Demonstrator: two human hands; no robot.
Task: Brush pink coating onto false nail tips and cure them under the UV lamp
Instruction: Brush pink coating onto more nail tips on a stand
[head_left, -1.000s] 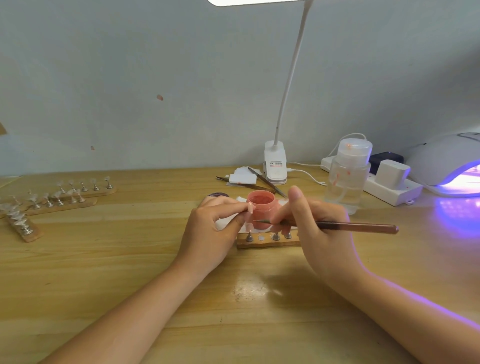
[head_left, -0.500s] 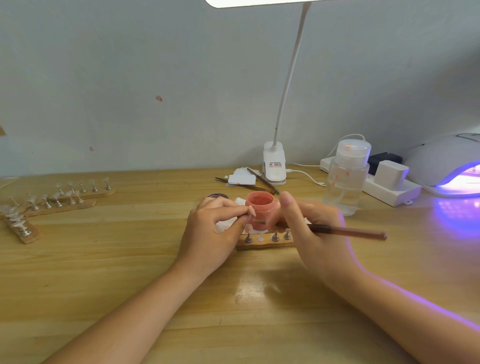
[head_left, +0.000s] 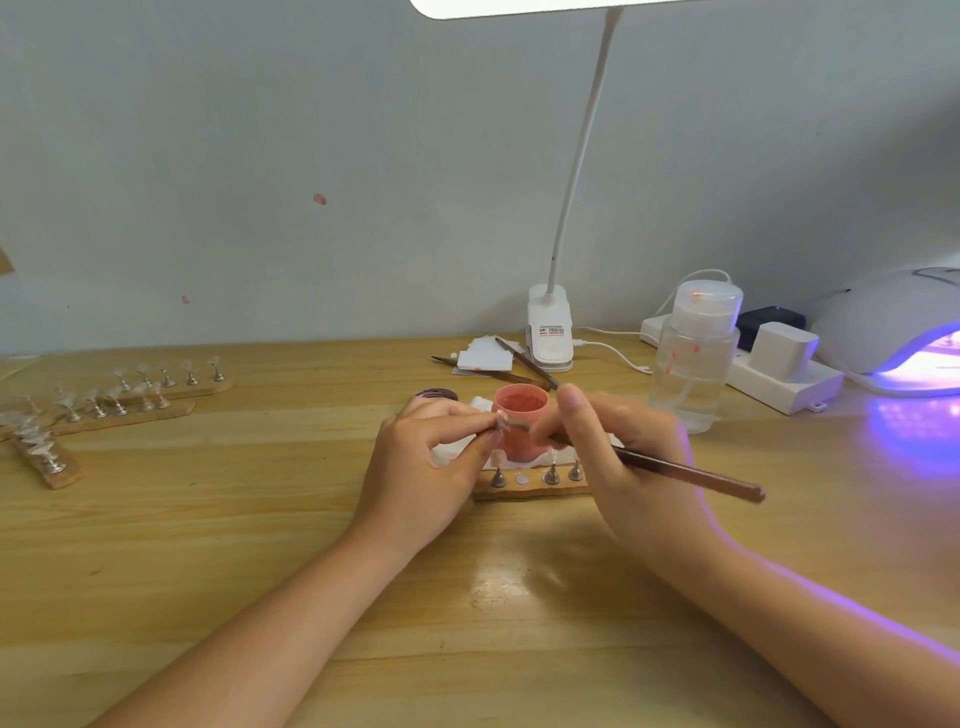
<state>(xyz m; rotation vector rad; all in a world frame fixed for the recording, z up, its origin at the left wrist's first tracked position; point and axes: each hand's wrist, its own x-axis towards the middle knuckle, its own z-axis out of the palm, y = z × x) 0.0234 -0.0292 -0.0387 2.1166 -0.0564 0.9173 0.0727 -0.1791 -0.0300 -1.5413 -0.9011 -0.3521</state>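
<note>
The left hand (head_left: 431, 457) pinches a false nail tip (head_left: 501, 419) mid-tabletop, before the pink jar (head_left: 521, 428). The right hand (head_left: 618, 457) grips the brush (head_left: 675, 470), whose bristles have moved onto the tip (painting appears underway); the UV lamp (head_left: 893, 332) glows at the right edge.

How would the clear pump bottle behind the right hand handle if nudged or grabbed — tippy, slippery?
The clear pump bottle stands tall on a narrow base with a broad white cap, so a high nudge could probably tip it. It looks only partly filled, so likely light and easy to shove. Its smooth clear wall may be somewhat slippery. On its side it would likely roll.
</note>
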